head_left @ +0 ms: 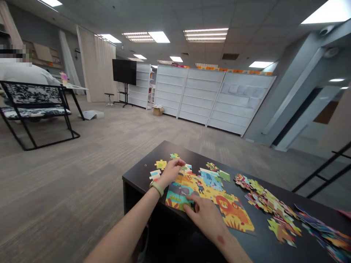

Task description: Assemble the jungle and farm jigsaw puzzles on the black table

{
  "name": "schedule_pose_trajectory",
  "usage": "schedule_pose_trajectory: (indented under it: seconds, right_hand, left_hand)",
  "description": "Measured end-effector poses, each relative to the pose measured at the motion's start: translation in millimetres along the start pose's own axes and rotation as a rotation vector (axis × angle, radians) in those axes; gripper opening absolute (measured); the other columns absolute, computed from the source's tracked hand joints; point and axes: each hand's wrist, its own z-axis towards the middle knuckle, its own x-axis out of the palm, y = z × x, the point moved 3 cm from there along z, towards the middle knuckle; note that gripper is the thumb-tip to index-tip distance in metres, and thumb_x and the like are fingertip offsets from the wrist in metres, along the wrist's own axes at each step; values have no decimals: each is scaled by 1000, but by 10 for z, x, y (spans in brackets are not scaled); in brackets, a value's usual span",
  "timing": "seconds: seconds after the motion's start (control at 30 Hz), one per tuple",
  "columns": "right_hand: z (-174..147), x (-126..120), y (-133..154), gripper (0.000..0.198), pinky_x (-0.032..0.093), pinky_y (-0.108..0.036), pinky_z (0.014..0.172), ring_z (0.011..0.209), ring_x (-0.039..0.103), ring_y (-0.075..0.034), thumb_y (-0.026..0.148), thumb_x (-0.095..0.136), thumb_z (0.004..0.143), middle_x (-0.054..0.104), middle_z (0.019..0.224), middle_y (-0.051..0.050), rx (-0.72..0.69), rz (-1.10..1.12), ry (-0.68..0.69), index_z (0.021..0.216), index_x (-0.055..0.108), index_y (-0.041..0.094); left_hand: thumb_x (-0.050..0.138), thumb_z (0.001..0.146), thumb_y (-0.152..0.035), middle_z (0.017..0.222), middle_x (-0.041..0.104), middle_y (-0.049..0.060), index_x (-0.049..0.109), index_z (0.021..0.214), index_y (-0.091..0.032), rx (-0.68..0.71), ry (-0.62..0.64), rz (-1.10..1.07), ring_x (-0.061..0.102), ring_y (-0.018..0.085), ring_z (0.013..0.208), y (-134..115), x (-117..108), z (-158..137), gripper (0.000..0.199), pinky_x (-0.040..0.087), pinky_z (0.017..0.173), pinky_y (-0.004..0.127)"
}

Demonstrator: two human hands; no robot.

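A partly assembled jigsaw puzzle with lions, a hippo and an elephant lies on the black table. My left hand, a pale green band at its wrist, is over the puzzle's upper left part. Its fingers are stretched out and slightly bent, with no piece visible in them; what lies beneath the palm is hidden. My right hand rests at the puzzle's lower edge, thumb and index finger apart on the hippo section. Loose puzzle pieces lie left of my left hand, among them a yellow-green piece.
Right of the puzzle lie a heap of loose pieces and darker, colourful pieces. A green piece lies by the puzzle's upper edge. Across the floor, a person sits in a patterned chair. White shelving stands behind.
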Motion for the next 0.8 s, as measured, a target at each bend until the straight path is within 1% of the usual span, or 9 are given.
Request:
schedule_pose_trajectory:
  seconds: [0.1, 0.2, 0.3, 0.4, 0.47, 0.53, 0.6, 0.67, 0.8]
  right_hand:
    - [-13, 22, -22, 35, 45, -31, 73, 84, 69, -25, 46, 58, 88, 75, 85, -5, -31, -22, -5, 116, 72, 30]
    - [-49, 15, -6, 36, 46, -32, 79, 92, 69, -27, 46, 55, 91, 75, 96, -7, -108, -60, -11, 118, 70, 29]
    - [-97, -14, 44, 41, 48, -34, 80, 96, 69, -30, 50, 58, 88, 74, 102, -10, -170, -87, 10, 120, 67, 26]
    - [-128, -45, 69, 40, 49, -36, 81, 96, 68, -31, 50, 60, 88, 72, 104, -11, -193, -86, 27, 116, 67, 23]
    - [-138, -62, 58, 32, 50, -37, 81, 96, 67, -30, 45, 57, 90, 68, 108, -11, -215, -65, 0, 111, 68, 23]
    - [-146, -76, 33, 26, 52, -38, 83, 101, 65, -29, 41, 57, 91, 62, 117, -12, -254, -24, -55, 107, 68, 23]
    - [-154, -78, 9, 23, 52, -38, 87, 106, 62, -28, 38, 59, 91, 60, 121, -11, -301, 19, -93, 105, 67, 22]
    - [-162, -64, 2, 20, 52, -39, 89, 106, 61, -28, 36, 61, 91, 61, 117, -10, -344, 36, -105, 105, 67, 22]
    - [-183, -14, 24, 12, 53, -37, 83, 101, 61, -27, 30, 61, 91, 63, 106, -8, -408, 18, -96, 97, 66, 22]
  left_hand:
    - [45, 80, -8, 99, 74, 5, 71, 95, -17, -4, -23, 55, 67, 19, 96, 82, -445, -59, 32, 51, 89, 29]
    - [44, 77, -7, 94, 74, 5, 72, 93, -17, -70, -80, 164, 66, 20, 91, 214, -900, -187, 33, 50, 86, 30]
    - [47, 79, -11, 94, 73, 8, 71, 95, -16, -136, -103, 265, 66, 23, 90, 306, -1129, -336, 29, 50, 86, 34]
    - [58, 81, -21, 111, 71, 10, 70, 107, -17, -147, -61, 371, 64, 26, 104, 315, -1059, -416, 30, 47, 93, 35]
    - [60, 83, -29, 126, 66, 12, 66, 121, -18, -149, -38, 456, 58, 28, 117, 297, -921, -405, 40, 43, 100, 36]
    - [61, 86, -37, 135, 61, 12, 60, 131, -20, -176, -28, 537, 53, 30, 126, 286, -781, -351, 48, 40, 103, 40]
    - [63, 84, -40, 137, 61, 11, 59, 133, -23, -213, -18, 581, 49, 33, 129, 290, -677, -278, 52, 37, 104, 44]
    - [67, 81, -37, 132, 63, 10, 60, 130, -26, -244, -6, 602, 50, 35, 127, 310, -622, -206, 51, 37, 103, 46]
    - [70, 75, -28, 121, 64, 11, 65, 123, -23, -244, -16, 563, 56, 33, 117, 356, -640, -117, 48, 42, 100, 45]
